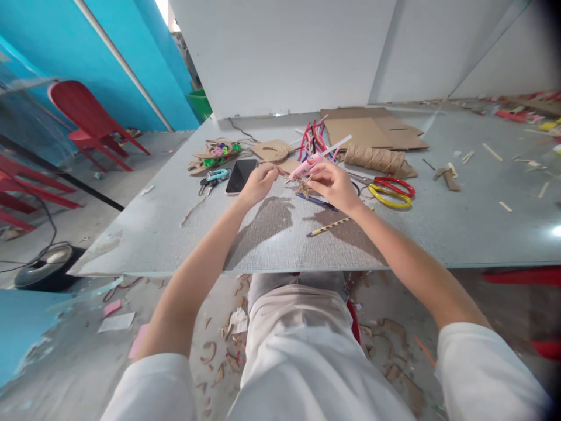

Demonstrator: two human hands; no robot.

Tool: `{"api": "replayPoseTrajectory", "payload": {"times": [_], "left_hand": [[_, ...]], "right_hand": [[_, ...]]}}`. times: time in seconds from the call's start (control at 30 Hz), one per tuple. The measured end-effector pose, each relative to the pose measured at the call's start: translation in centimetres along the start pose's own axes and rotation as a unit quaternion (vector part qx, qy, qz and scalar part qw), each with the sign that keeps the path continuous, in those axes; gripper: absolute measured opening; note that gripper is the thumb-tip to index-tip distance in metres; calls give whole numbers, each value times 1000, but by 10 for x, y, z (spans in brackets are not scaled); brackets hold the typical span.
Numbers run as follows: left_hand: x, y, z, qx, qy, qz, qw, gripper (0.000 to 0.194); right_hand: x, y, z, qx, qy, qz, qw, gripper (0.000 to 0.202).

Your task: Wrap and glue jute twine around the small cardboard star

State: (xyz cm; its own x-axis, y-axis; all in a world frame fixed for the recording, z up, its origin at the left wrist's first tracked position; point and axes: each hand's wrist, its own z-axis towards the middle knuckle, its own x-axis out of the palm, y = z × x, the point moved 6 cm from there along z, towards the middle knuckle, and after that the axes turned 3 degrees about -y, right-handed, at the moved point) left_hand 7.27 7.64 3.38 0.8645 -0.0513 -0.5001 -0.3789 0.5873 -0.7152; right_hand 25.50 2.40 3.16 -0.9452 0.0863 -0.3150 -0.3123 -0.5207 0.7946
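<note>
My left hand (262,180) is closed in a pinch above the table, its fingertips pointing right; what they hold is too small to make out. My right hand (333,184) pinches a small brown star-shaped piece (302,188) between thumb and fingers. Right behind that piece is a pink glue gun (303,167), its nozzle pointing left and down, a pale stick (339,144) rising at its back. Whether my right hand also touches the glue gun I cannot tell. Below the hands lie a dark blue pen (318,202) and a yellow patterned pencil (328,227).
Left of my hands are a phone (242,176), keys (205,186) and decorated cardboard pieces (214,153). Behind are coloured pipe cleaners (312,140) and cardboard sheets (368,128). At right lie a twine roll (377,159) and red-and-yellow-handled scissors (392,193). Scraps litter the floor.
</note>
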Motion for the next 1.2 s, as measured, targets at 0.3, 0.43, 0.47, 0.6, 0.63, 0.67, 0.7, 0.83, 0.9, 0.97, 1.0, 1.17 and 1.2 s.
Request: {"api": "replayPoseTrajectory", "payload": {"times": [0.3, 0.43, 0.47, 0.6, 0.63, 0.67, 0.7, 0.83, 0.9, 0.97, 1.0, 1.17, 1.2], "left_hand": [[8, -9, -4, 19, -9, 14, 1000, 25], [9, -14, -5, 33, -12, 9, 999, 22], [8, -15, -6, 36, -17, 7, 999, 19], [3, -19, -8, 37, -34, -10, 999, 9], [3, -20, -9, 35, -36, -18, 999, 9], [3, -20, -9, 32, -35, -28, 999, 10], [3, -20, -9, 28, -28, -41, 998, 12], [17, -18, -9, 12, 55, -95, 994, 17], [26, -17, -11, 1, 103, -110, 989, 18], [33, -15, -14, -13, 130, -121, 984, 19], [35, -14, -14, -20, 133, -127, 983, 18], [15, -4, -6, -59, -8, -177, 982, 11], [4, 1, -3, -70, -63, -193, 977, 10]], "right_hand": [[3, -3, 0, -2, 16, 11, 1000, 25], [5, 0, 0, -9, 33, 13, 999, 22], [6, 1, 0, -10, 38, 13, 999, 22], [8, 1, 0, -13, 51, 10, 999, 20], [8, 1, 0, -14, 51, 9, 999, 20], [8, 1, 0, -14, 51, 8, 999, 20], [8, 1, 0, -14, 51, 7, 999, 20], [8, 3, -1, -15, 51, -4, 999, 21], [8, 5, -3, -18, 52, -16, 998, 21], [10, 6, -4, -22, 55, -31, 998, 22], [10, 6, -4, -24, 56, -40, 997, 22], [-9, -4, 5, -24, -3, -117, 993, 25], [-17, -9, 8, -18, -31, -139, 990, 27]]}}
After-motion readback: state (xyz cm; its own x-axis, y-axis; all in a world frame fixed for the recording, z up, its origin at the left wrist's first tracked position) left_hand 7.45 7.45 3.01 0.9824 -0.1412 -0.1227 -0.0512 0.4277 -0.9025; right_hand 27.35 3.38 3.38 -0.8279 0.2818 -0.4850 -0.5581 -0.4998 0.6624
